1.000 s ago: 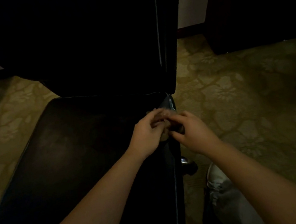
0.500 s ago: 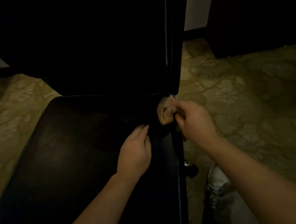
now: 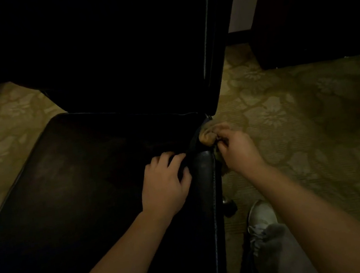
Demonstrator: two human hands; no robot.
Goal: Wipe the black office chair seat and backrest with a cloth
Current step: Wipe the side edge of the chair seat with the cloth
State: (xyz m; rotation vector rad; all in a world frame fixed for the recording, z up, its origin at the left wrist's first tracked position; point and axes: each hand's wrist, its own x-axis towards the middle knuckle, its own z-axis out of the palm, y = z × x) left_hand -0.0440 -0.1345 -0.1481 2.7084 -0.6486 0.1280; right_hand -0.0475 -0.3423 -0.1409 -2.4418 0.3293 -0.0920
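Dim shot, detail is limited. Black seat (image 3: 67, 200) is filling the lower left, with the backrest (image 3: 103, 54) rising from the seat's rear edge. Left hand (image 3: 165, 185) is resting on the seat near its rear right corner, fingers loosely bent against the surface. Right hand (image 3: 237, 151) is hanging just off the seat's right edge, pinching a bunched tan cloth (image 3: 207, 137). The cloth is touching the seat's rear right corner, where the backrest meets it. A grey shoe (image 3: 260, 218) is standing on the patterned carpet (image 3: 300, 118) right of the seat. Dark furniture (image 3: 307, 12) is sitting well beyond the seat's right side.
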